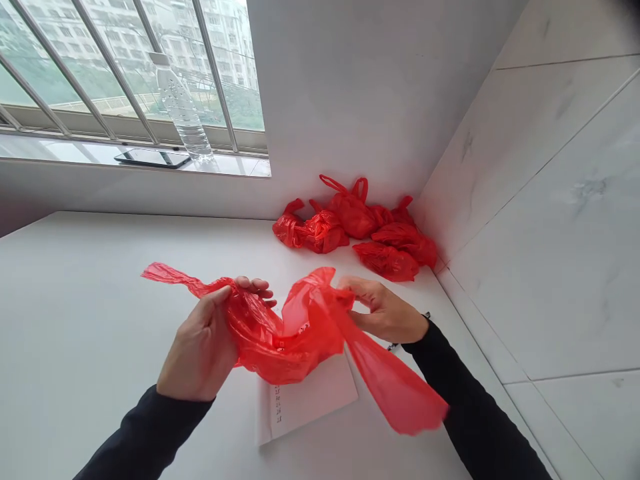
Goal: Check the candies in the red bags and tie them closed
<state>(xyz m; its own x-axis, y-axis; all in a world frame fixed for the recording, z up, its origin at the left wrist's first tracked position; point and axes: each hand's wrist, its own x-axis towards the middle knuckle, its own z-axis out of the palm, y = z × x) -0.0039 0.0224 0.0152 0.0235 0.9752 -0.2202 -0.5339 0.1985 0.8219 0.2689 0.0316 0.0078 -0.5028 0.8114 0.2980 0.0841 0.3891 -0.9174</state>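
A red plastic bag [295,357] hangs stretched between my two hands above the table. My left hand [205,347] grips its left end, the thumb in front and the fingers behind, while a twisted handle sticks out to the left. At the other end my right hand [385,310] pinches the bag near its rim, and a loose handle flap trails down to the right. The bag's mouth is partly open; what lies inside is hard to make out. Beneath it lies an open notebook [310,407] with handwriting, partly covered by the bag.
Several knotted red bags [355,217] are heaped in the back corner of the white table [100,320]. A pen [393,346] shows partly behind my right wrist. On the windowsill stand a water bottle [184,110] and a flat dark phone or tablet [153,158]. A tiled wall [550,220] borders the right side.
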